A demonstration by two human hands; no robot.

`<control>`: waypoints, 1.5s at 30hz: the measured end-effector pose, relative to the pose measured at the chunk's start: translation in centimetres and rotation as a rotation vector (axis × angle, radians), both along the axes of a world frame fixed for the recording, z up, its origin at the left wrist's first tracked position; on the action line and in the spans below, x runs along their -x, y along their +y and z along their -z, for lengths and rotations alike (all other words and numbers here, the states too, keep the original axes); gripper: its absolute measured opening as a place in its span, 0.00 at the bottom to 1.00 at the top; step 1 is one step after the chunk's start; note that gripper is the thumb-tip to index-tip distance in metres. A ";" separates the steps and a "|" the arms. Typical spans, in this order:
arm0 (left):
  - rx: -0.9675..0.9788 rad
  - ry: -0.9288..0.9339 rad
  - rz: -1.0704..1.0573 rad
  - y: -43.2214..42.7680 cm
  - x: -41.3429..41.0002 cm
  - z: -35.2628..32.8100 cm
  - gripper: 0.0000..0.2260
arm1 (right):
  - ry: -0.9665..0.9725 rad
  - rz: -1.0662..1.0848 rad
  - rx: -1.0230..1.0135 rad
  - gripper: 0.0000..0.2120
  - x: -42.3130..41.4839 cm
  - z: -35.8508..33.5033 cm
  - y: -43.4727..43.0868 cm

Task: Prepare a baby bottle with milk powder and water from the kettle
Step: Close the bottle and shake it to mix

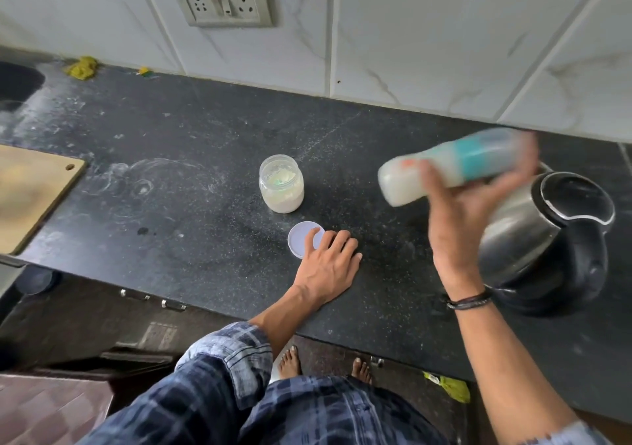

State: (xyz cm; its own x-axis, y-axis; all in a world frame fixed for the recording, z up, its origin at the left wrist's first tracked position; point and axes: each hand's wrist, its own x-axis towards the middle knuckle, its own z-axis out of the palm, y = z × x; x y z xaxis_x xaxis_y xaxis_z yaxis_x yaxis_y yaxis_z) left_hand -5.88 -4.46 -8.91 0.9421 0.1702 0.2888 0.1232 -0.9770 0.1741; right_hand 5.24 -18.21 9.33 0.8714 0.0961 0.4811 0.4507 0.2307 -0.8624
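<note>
**Bottle held almost level above the counter**

The baby bottle (475, 160) is held in the right of the frame, above the dark countertop (191, 129) and just left of the steel kettle (547, 239). Its long axis lies close to horizontal, rising slightly from lower left to upper right. The broad, milky-white end points toward the centre of the frame, and the clearer end points toward the tiled wall at upper right. A teal band is seen around its middle.

The bottle is gripped by the right hand (468, 218), whose fingers are curled round the body near that band. The left hand (328, 263) is laid flat on the counter at the centre with its fingers extended. Its fingers overlap the edge of a round pale lid (301, 239). An uncapped jar (281, 188) of pale powder stands just above the lid.

The bottle and the right fingertips are blurred, so the teat end cannot be made out. The kettle's base is partly hidden by the right forearm. A wooden board (30, 191) is cut off at the left edge.
</note>
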 end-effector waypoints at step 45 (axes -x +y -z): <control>0.000 0.005 -0.008 0.1 -0.2 0.1 0.14 | 0.111 0.049 -0.045 0.45 2.2 -0.4 1.5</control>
State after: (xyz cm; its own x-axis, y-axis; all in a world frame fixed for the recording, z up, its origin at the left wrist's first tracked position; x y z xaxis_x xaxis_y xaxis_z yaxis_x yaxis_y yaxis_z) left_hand -5.72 -4.38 -8.99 0.9421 0.1781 0.2843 0.1321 -0.9759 0.1739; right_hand 3.02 -16.72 9.72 0.9228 0.0323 0.3840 0.3644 0.2506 -0.8969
